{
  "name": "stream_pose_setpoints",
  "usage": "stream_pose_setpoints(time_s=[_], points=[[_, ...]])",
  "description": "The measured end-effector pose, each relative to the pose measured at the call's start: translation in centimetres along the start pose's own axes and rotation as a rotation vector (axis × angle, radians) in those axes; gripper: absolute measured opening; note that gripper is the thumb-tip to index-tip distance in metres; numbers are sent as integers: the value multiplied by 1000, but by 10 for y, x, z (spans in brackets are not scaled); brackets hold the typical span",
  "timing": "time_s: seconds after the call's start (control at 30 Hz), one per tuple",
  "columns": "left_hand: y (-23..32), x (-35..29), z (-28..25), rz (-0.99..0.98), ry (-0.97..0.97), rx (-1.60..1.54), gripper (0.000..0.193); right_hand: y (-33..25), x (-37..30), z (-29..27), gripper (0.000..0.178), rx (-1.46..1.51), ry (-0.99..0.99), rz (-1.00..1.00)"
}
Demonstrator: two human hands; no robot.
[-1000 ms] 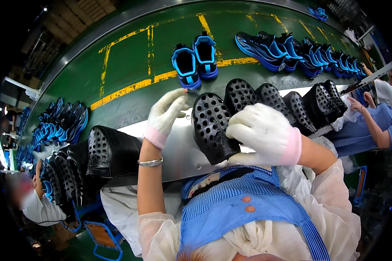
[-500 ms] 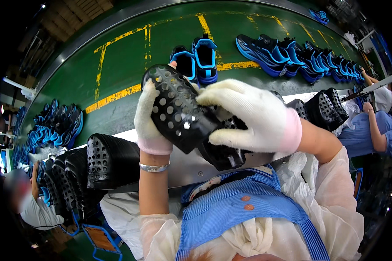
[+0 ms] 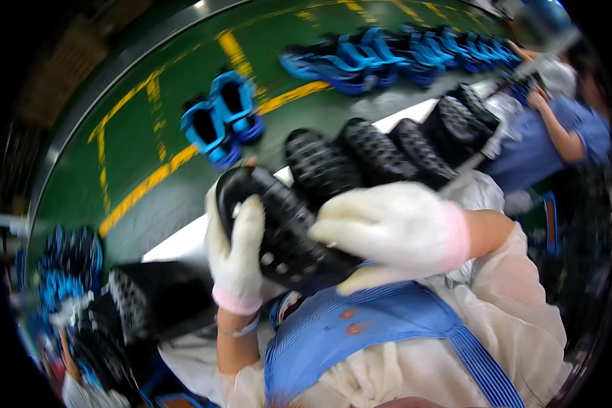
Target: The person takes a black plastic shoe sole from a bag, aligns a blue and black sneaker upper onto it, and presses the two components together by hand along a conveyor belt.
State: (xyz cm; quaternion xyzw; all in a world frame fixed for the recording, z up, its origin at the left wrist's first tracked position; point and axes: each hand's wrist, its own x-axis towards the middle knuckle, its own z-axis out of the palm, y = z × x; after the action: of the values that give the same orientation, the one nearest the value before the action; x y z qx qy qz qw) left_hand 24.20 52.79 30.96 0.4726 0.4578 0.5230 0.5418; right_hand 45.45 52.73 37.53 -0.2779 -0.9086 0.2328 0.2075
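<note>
Evidently the weight is shared here: the left hand [image 3: 234, 251], in a white knitted glove, clasps the far, rounded end of a black perforated shell [image 3: 289, 228], its thumb laid across the studded face, while the right hand [image 3: 391, 231], gloved alike, pinches the nearer end with the thumb below and the fingers above. The shell is tilted, raised by the near edge of the surface [image 3: 183, 241], its lower end showing against the blue apron [image 3: 367, 309]. Bright spots come through some holes, so I'd judge it hollow and light for its bulk, likely moulded plastic or rubber, stiff enough to keep its shape with a little give at the thin walls. Its sheen suggests a slippery skin under knitted cloth, though the holes should lend the fingertips some bite; breakage seems a small worry. The rims at either end look the surest hold, the smooth rounded nose the poorest. More black shells [image 3: 381, 149] line up beyond the right hand, and a pair of blue and black shoes [image 3: 221, 122] stands past the left; blur hides the finer detail
</note>
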Motion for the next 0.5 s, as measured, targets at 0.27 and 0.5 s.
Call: stream_pose_setpoints(time_s=[0.27, 0.5], points=[[-48, 25, -14, 103, 101, 309, 50, 51, -76, -35, 28, -374, 365, 176], [-55, 37, -14, 26, 49, 435, 37, 120, -197, -106, 34, -609, 403, 761]])
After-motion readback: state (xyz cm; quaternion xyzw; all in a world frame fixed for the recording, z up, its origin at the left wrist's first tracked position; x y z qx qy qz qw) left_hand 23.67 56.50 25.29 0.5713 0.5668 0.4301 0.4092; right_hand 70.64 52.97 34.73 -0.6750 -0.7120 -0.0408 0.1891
